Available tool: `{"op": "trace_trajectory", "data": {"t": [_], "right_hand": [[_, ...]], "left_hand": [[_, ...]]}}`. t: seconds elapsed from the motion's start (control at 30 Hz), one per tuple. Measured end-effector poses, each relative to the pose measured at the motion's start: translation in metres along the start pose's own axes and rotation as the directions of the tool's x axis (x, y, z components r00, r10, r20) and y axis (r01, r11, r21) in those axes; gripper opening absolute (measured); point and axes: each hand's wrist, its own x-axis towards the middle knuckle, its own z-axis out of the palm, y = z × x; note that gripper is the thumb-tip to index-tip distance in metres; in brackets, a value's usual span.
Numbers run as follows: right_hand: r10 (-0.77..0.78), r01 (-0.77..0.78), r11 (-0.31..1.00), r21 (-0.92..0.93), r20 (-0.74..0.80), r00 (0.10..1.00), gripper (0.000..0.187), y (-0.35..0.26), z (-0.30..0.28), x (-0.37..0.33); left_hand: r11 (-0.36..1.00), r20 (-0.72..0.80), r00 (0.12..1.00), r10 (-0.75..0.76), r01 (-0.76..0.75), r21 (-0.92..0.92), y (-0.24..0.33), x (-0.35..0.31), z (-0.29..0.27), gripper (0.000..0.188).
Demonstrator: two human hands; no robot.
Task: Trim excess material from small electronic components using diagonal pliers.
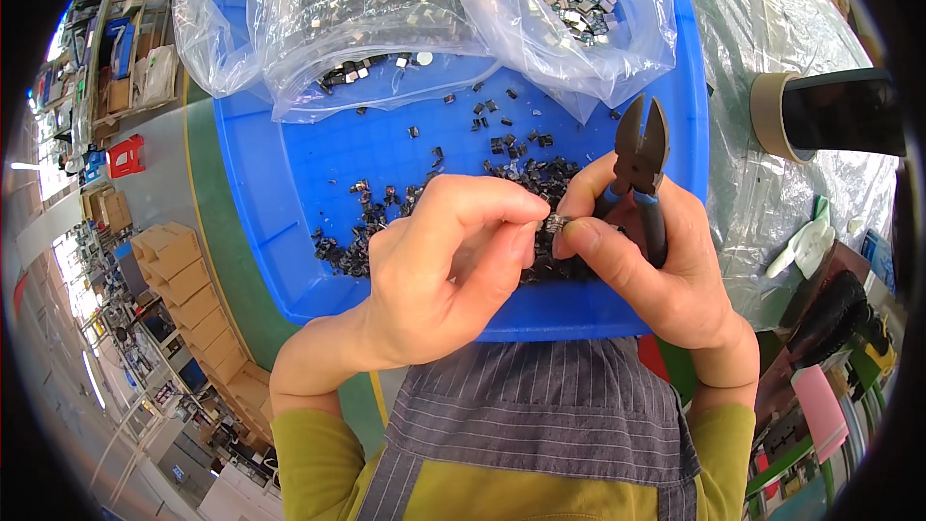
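One blue tray, two clear bags, one pair of cutters. Left hand and right hand meet, fingertips pinching one small metal part between them above the tray; right palm grips the cutters.

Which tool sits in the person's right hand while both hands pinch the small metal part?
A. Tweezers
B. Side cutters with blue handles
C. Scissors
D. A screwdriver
B: the right hand grips side cutters, dark jaws pointing up, over the blue tray.
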Motion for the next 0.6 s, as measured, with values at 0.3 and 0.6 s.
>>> {"op": "trace_trajectory", "data": {"t": [0.3,0.6], "right_hand": [[0.023,-0.024,0.999,-0.033,-0.009,1.0,0.013,-0.0005,-0.0001,-0.0003],[-0.025,0.025,0.999,-0.031,-0.012,1.0,0.012,0.0028,-0.0001,-0.0001]], "left_hand": [[0.994,0.122,0.993,-0.001,-0.012,0.107,0.0038,-0.0011,-0.0056,0.018],[0.997,0.1,0.992,-0.072,0.068,0.043,0.0038,-0.0003,-0.0037,0.017]]}}
